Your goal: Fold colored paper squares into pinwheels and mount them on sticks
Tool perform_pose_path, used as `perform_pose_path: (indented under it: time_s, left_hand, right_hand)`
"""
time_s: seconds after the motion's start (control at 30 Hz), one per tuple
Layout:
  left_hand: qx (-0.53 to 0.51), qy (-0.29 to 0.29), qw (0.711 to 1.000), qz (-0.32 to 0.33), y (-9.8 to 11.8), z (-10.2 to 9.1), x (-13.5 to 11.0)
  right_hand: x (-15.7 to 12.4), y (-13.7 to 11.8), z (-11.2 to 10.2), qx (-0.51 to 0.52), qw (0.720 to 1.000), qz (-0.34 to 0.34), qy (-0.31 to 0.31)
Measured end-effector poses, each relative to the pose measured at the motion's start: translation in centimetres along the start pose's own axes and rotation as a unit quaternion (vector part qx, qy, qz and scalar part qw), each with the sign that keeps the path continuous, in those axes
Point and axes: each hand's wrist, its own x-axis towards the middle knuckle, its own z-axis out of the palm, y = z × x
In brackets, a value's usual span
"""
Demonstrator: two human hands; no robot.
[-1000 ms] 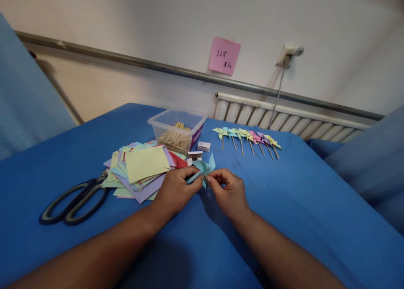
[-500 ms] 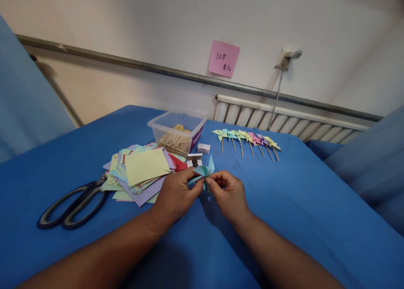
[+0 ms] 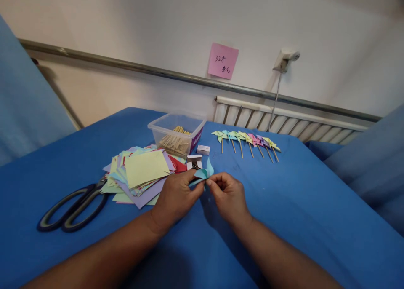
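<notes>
A light blue paper pinwheel (image 3: 202, 174) with curled blades is held over the table between my two hands. My left hand (image 3: 177, 196) is closed, its thumb and fingers pinching the pinwheel from the left. From the other side, my right hand (image 3: 229, 195) pinches close to the pinwheel's middle with thumb and forefinger; any small part inside that pinch is hidden. Just behind my left fingers stands an opened little white box (image 3: 194, 159) with small dark pieces in it. A stack of coloured paper sheets (image 3: 147, 167) lies left of my hands.
Large dark-handled scissors (image 3: 74, 207) lie at the left, by the paper. A clear plastic tub (image 3: 154, 128) holds wooden sticks (image 3: 176, 139). Beside it sits a small closed box (image 3: 203, 149). Several finished pinwheels (image 3: 249, 138) on sticks lie in a row at the back right, before a radiator (image 3: 246, 115).
The pinwheel has tilted a little, and less of its lower blade shows below my fingers. Both hands keep their pinch in nearly the same place.
</notes>
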Motion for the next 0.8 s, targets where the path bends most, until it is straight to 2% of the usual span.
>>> perform_pose_path:
  time_s: [0.13,0.3,0.4,0.5,0.57,0.7,0.8]
  left_hand:
    - [-0.002,-0.008,1.000,0.001,0.0,0.0,0.1]
    - [-0.016,-0.021,1.000,-0.003,-0.2,0.1,0.1]
    - [-0.037,-0.016,0.999,-0.006,-0.4,0.3,0.1]
    - [-0.059,-0.001,0.998,-0.007,-0.4,0.4,0.1]
    - [-0.075,0.005,0.997,-0.008,-0.4,0.3,0.1]
    - [-0.099,0.016,0.995,-0.019,-0.2,0.2,0.0]
    - [-0.116,0.017,0.993,-0.029,0.0,0.1,0.0]
  right_hand:
    - [0.1,0.1,0.0,0.012,1.000,0.018,-0.008]
    - [0.2,0.1,-0.4,-0.072,0.996,-0.043,-0.008]
    - [0.4,0.0,-0.7,-0.072,0.996,-0.050,-0.008]
    - [0.6,0.0,-0.4,-0.006,0.999,-0.030,0.011]
    - [0.8,0.3,0.0,0.082,0.996,0.006,0.021]
    - [1.1,0.6,0.7,0.290,0.952,0.096,-0.004]
    - [1.2,0.4,0.6,0.347,0.929,0.122,-0.042]
